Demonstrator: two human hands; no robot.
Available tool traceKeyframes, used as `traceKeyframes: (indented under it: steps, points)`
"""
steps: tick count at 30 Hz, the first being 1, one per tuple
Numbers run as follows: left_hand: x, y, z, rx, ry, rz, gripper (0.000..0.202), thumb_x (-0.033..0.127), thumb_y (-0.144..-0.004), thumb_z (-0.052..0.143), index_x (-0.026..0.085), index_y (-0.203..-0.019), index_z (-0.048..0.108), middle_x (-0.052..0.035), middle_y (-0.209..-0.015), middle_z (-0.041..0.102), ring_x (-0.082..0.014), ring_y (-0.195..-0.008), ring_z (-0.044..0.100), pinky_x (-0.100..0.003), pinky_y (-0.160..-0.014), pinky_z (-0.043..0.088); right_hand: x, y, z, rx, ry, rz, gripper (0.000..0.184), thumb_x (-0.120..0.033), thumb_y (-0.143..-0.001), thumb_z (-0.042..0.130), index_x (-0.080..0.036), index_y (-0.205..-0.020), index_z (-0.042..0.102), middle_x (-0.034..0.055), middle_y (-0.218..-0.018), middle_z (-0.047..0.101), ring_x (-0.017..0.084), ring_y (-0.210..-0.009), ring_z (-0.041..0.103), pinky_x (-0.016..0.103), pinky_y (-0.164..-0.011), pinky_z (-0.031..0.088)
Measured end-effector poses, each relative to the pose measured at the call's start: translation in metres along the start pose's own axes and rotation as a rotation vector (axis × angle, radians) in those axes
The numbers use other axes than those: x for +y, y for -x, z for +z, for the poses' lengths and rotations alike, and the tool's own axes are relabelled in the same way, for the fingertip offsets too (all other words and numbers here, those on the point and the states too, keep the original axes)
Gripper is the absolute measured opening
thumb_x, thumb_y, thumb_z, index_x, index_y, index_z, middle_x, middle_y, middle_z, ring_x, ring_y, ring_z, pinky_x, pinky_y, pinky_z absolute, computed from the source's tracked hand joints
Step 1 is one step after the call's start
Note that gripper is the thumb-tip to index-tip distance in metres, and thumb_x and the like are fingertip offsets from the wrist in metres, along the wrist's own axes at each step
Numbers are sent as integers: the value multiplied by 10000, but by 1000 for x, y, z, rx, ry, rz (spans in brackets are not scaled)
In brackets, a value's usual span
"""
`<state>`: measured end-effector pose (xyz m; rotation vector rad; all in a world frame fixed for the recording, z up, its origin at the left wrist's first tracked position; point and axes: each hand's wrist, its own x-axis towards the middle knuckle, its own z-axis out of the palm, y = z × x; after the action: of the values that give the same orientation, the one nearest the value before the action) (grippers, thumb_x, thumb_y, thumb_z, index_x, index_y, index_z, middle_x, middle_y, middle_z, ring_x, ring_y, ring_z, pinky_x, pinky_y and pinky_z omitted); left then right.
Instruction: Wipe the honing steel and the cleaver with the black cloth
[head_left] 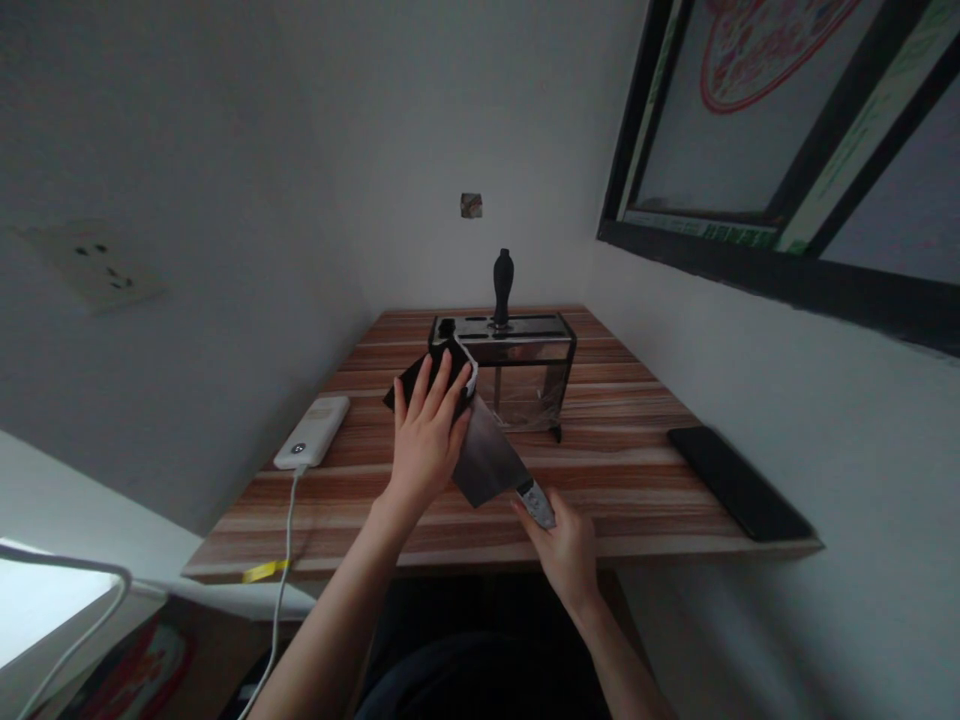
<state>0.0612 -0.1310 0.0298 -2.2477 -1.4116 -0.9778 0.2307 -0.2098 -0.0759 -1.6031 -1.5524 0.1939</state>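
Clock centre: the cleaver (487,455), held over the near half of the striped wooden table (630,465), its handle at four o'clock and its blade slanting to ten or eleven.
Twelve o'clock: a clear-fronted rack (532,385) stands just beyond the blade, a black handle (503,285) rising upright from its top.
Three o'clock: a black phone (739,480) lies near the table's edge, well apart from both hands.
Two o'clock: a dark frame (690,240) on the wall.
Nine o'clock: a white power bank (313,430), its cable running over the near edge.
Eight o'clock: a yellow strip (264,572) at that edge.
In the way: the left hand hides much of a black sheet (412,375) and the blade's far end.
Left hand (427,425), ten o'clock: fingers straight and slightly spread, lying flat over the black sheet; whether the thumb pinches, I cannot tell.
Right hand (566,540), four o'clock: fingers closed round the cleaver's handle.
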Motion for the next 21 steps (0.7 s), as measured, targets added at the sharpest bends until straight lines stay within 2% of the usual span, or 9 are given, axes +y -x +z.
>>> traceKeyframes:
  steps: [12,17,21]
  points:
    - [38,59,14,-200,131,108,530,178,-906,393,255,-1414,264,-15,-1471,321,-204,-1391,164,-491,-1121,63,-1,-2,-2,-31,-45,41,265,-414,-816,534,-171,-738,603,34,-576,641,155,-506,587,212,-497,376]
    - [53,87,20,-265,186,200,539,166,-897,399,250,-1413,267,-11,-1446,371,-181,-1383,198,-447,-1131,66,-1,-2,-4,-52,-108,32,185,-260,-789,500,-167,-863,641,76,-699,706,202,-623,662,233,-539,429]
    - [59,93,19,-293,219,226,539,154,-894,397,251,-1410,274,2,-1455,352,-171,-1387,180,-425,-1135,27,0,-2,-4,-53,-133,56,219,-194,-749,478,-177,-883,651,87,-755,724,225,-666,682,256,-560,455]
